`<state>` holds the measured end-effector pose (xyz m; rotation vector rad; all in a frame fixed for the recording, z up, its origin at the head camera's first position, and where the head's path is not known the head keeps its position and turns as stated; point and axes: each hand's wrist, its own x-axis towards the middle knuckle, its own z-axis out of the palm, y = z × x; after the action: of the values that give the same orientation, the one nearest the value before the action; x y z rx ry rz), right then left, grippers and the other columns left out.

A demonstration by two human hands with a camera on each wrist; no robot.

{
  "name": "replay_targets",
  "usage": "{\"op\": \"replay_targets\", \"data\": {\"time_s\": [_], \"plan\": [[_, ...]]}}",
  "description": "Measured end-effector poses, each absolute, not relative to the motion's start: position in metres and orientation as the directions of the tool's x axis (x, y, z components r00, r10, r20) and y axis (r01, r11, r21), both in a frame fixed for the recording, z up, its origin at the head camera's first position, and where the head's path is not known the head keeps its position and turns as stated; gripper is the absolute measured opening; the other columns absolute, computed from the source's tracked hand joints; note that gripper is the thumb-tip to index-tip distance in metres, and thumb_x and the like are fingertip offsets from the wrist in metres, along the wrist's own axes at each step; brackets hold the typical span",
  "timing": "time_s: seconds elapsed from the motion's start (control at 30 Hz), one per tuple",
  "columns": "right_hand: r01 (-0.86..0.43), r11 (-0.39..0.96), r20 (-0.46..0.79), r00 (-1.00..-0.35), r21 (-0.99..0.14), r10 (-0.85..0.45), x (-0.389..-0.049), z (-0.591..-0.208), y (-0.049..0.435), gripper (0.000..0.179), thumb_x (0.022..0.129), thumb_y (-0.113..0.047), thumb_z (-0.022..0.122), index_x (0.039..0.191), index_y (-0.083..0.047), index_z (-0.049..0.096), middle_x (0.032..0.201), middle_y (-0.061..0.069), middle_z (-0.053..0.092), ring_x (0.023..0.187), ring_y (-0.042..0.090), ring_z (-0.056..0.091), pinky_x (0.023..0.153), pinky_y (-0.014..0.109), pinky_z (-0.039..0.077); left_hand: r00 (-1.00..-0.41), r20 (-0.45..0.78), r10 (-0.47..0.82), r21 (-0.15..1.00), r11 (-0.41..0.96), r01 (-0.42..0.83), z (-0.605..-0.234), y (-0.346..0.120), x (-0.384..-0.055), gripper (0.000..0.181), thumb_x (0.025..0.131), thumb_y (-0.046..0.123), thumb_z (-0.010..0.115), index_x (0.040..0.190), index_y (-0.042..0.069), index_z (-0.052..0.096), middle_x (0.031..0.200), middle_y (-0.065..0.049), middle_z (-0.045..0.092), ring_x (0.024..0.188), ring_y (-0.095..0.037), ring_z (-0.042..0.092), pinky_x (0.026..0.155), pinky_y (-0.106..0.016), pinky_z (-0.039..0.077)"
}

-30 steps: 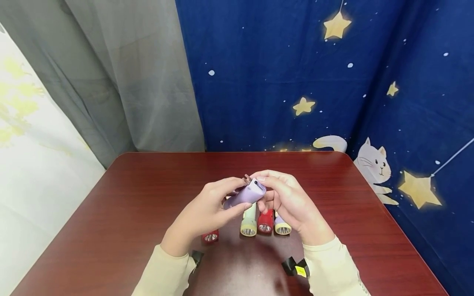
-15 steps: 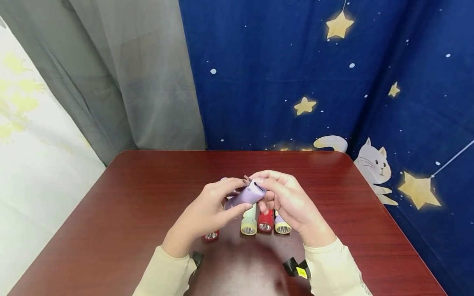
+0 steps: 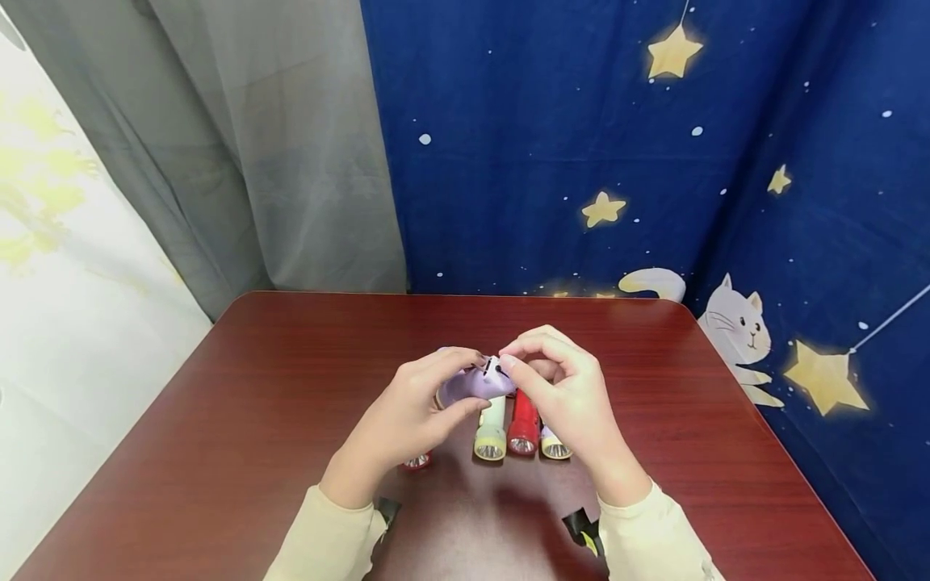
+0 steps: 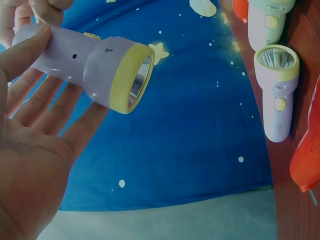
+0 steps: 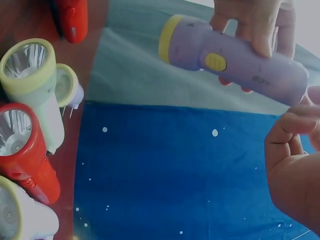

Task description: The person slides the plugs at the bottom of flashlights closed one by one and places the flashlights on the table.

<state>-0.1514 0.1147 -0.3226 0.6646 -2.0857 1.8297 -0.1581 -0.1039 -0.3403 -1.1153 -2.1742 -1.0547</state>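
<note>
My left hand (image 3: 407, 411) grips a purple flashlight (image 3: 465, 389) above the table, thumb on one side and fingers on the other. The left wrist view shows its yellow-rimmed lens end (image 4: 131, 77) beyond those fingers. A yellow switch (image 5: 215, 62) sits on the flashlight's side in the right wrist view. At the white tail end, with its dark slots, my right hand (image 3: 574, 395) pinches with thumb and forefinger, its other fingers curled. The fingertips partly hide that end.
On the table (image 3: 276, 403) below the hands lie a pale green flashlight (image 3: 491, 432), a red flashlight (image 3: 524, 426) and a purple flashlight (image 3: 555, 446). Another red flashlight (image 3: 417, 461) is mostly behind the left hand. A small purple flashlight (image 4: 278, 100) appears in the left wrist view.
My right hand has risen slightly and its fingers have shifted over the tail end. The flashlight has turned a little. Metal prongs seen earlier at its tail no longer show.
</note>
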Motion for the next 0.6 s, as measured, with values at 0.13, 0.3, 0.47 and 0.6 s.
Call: {"op": "replay_targets", "data": {"time_s": [0.13, 0.3, 0.47, 0.6], "plan": [[-0.497, 0.05, 0.484, -0.859, -0.866, -0.165, -0.1472, -0.3217, 0.1145, 0.006, 0.094, -0.001, 0.077, 0.099, -0.004, 0.078, 0.102, 0.003, 0.063, 0.054, 0.018, 0.061, 0.049, 0.025, 0.053, -0.555, 0.692, 0.462, 0.412, 0.378, 0.829, -0.3396, -0.1034, -0.1569, 0.043, 0.085, 0.003, 0.087, 0.124, 0.002, 0.069, 0.118, -0.01, 0.076, 0.106, -0.019, 0.073, 0.09, -0.037, 0.065], [-0.486, 0.06, 0.471, -0.866, -0.872, -0.166, -0.145, -0.32, 0.1138, 0.006, 0.093, -0.001, 0.078, 0.099, -0.003, 0.078, 0.103, 0.004, 0.062, 0.053, 0.019, 0.063, 0.049, 0.033, 0.057, -0.569, 0.678, 0.465, 0.406, 0.408, 0.818, -0.337, -0.1037, -0.1548, 0.045, 0.086, 0.007, 0.087, 0.127, 0.002, 0.069, 0.118, -0.009, 0.076, 0.104, -0.019, 0.073, 0.09, -0.034, 0.065], [-0.487, 0.07, 0.472, -0.867, -0.87, -0.163, -0.1442, -0.32, 0.1131, 0.006, 0.093, 0.0, 0.078, 0.097, -0.003, 0.078, 0.104, 0.005, 0.062, 0.052, 0.019, 0.063, 0.049, 0.034, 0.058, -0.563, 0.683, 0.465, 0.388, 0.423, 0.819, -0.3357, -0.1039, -0.1536, 0.045, 0.085, 0.006, 0.088, 0.126, 0.002, 0.07, 0.119, -0.01, 0.076, 0.108, -0.02, 0.073, 0.093, -0.035, 0.064], [-0.493, 0.066, 0.478, -0.863, -0.868, -0.162, -0.1436, -0.3201, 0.1127, 0.005, 0.093, 0.001, 0.078, 0.096, -0.003, 0.078, 0.104, 0.007, 0.062, 0.051, 0.02, 0.063, 0.05, 0.033, 0.059, -0.557, 0.69, 0.463, 0.372, 0.434, 0.821, -0.3353, -0.1037, -0.1527, 0.045, 0.085, 0.007, 0.088, 0.126, 0.003, 0.07, 0.119, -0.009, 0.076, 0.108, -0.019, 0.073, 0.093, -0.034, 0.064]]}}
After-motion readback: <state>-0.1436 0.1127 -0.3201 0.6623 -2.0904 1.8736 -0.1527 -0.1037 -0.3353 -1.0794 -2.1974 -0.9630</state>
